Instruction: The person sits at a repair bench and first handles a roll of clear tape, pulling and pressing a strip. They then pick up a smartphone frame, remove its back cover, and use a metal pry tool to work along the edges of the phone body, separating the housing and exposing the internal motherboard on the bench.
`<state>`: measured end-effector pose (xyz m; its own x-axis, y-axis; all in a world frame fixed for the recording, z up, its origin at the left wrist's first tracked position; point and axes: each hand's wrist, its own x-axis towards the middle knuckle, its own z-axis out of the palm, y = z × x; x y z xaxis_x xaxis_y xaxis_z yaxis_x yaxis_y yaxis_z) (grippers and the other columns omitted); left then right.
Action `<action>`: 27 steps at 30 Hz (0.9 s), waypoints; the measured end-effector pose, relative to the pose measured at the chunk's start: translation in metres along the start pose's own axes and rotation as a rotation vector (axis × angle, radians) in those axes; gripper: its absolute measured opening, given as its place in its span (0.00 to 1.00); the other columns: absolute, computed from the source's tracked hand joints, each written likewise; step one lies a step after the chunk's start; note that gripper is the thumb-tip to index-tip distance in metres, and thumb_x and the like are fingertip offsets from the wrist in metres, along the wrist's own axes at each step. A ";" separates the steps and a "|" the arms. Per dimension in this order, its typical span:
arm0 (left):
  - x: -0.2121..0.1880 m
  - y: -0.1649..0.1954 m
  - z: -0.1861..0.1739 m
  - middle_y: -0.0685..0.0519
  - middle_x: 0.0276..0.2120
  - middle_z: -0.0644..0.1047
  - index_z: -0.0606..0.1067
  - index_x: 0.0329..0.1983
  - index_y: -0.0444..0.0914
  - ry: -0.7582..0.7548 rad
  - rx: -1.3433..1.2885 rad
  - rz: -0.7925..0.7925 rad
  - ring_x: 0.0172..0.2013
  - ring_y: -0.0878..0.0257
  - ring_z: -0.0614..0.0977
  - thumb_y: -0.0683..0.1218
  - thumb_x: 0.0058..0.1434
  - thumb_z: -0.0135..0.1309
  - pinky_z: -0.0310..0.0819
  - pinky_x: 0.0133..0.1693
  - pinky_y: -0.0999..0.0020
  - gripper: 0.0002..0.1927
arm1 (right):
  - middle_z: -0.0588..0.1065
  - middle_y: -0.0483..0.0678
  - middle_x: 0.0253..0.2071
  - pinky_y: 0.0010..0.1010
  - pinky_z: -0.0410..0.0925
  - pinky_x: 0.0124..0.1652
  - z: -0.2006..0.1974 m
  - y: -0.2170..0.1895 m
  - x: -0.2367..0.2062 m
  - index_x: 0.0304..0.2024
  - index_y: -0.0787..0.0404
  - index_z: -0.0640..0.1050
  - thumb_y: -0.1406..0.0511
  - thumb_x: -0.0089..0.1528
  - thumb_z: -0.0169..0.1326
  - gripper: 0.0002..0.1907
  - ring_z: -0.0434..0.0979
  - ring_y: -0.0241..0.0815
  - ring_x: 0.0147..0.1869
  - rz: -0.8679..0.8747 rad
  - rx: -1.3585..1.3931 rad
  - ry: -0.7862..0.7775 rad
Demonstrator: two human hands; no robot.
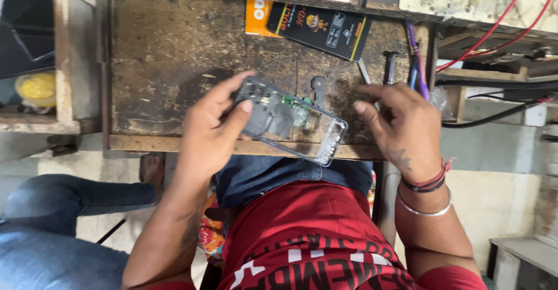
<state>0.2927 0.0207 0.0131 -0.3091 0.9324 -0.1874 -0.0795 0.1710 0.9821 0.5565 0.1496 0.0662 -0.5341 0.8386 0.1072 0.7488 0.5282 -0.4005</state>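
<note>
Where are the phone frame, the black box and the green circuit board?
phone frame (325, 145): head view, its lower right end.
black box (319, 28): head view, middle of its printed face.
circuit board (299, 111): head view, its green surface inside the frame.

Worn wooden workbench (174, 52), pale floor (505, 191)

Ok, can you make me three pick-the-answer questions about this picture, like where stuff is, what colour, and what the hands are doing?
1. Where does the black box lie?
A. far edge of the workbench
B. on the floor
C. in the right hand

2. What colour is the shirt?
A. green
B. red
C. white

3. What does the left hand do?
A. rests flat and empty
B. holds the phone frame
C. grips a screwdriver

Answers: 1 A, it lies by the bench's far edge. 2 B, the cloth is red. 3 B, its fingers clasp the frame's end, while the right hand hovers beside it.
</note>
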 end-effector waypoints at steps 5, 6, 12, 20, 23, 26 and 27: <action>0.004 -0.004 -0.015 0.54 0.48 0.80 0.68 0.69 0.33 0.017 -0.094 0.135 0.45 0.74 0.78 0.35 0.72 0.49 0.72 0.48 0.78 0.22 | 0.79 0.50 0.35 0.40 0.69 0.34 0.004 0.012 -0.003 0.43 0.60 0.82 0.59 0.60 0.68 0.15 0.79 0.51 0.34 0.032 -0.199 0.048; 0.006 -0.005 -0.017 0.54 0.48 0.80 0.69 0.68 0.33 0.031 -0.108 0.122 0.45 0.74 0.78 0.35 0.71 0.49 0.72 0.48 0.78 0.22 | 0.79 0.50 0.34 0.40 0.70 0.34 0.006 0.014 -0.004 0.42 0.61 0.82 0.59 0.59 0.69 0.16 0.80 0.51 0.35 0.017 -0.212 0.040; 0.007 -0.012 -0.023 0.54 0.44 0.80 0.69 0.66 0.34 0.081 -0.107 0.136 0.42 0.74 0.77 0.33 0.71 0.49 0.71 0.45 0.79 0.20 | 0.81 0.50 0.38 0.40 0.71 0.38 0.013 0.023 -0.009 0.43 0.58 0.82 0.64 0.64 0.64 0.07 0.82 0.50 0.39 -0.011 -0.202 0.020; 0.006 -0.016 -0.025 0.56 0.43 0.80 0.68 0.66 0.36 0.085 -0.095 0.167 0.41 0.76 0.75 0.33 0.71 0.50 0.69 0.43 0.81 0.20 | 0.80 0.52 0.38 0.44 0.70 0.41 0.007 0.035 -0.030 0.45 0.59 0.80 0.62 0.70 0.63 0.08 0.80 0.55 0.41 0.020 -0.324 0.033; 0.001 -0.015 -0.029 0.56 0.42 0.81 0.68 0.65 0.37 0.092 -0.051 0.147 0.39 0.77 0.74 0.33 0.71 0.51 0.68 0.41 0.81 0.20 | 0.79 0.54 0.34 0.42 0.69 0.37 0.005 0.044 -0.034 0.47 0.60 0.81 0.64 0.68 0.64 0.08 0.79 0.53 0.35 0.125 -0.252 -0.022; 0.000 -0.015 -0.034 0.56 0.41 0.82 0.69 0.65 0.37 0.091 -0.034 0.153 0.40 0.77 0.75 0.34 0.71 0.51 0.70 0.41 0.81 0.20 | 0.78 0.53 0.39 0.33 0.68 0.34 0.011 0.054 -0.032 0.51 0.64 0.77 0.71 0.67 0.61 0.10 0.75 0.43 0.34 0.199 0.253 0.009; -0.001 -0.016 -0.036 0.55 0.42 0.82 0.69 0.65 0.37 0.092 -0.043 0.153 0.40 0.76 0.76 0.34 0.71 0.51 0.71 0.42 0.81 0.20 | 0.78 0.51 0.43 0.28 0.68 0.34 0.013 0.055 -0.032 0.52 0.66 0.75 0.74 0.67 0.59 0.12 0.74 0.39 0.35 0.220 0.485 0.024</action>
<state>0.2600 0.0051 -0.0033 -0.4060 0.9130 -0.0390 -0.0652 0.0136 0.9978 0.6099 0.1504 0.0288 -0.3714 0.9284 -0.0082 0.5714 0.2216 -0.7902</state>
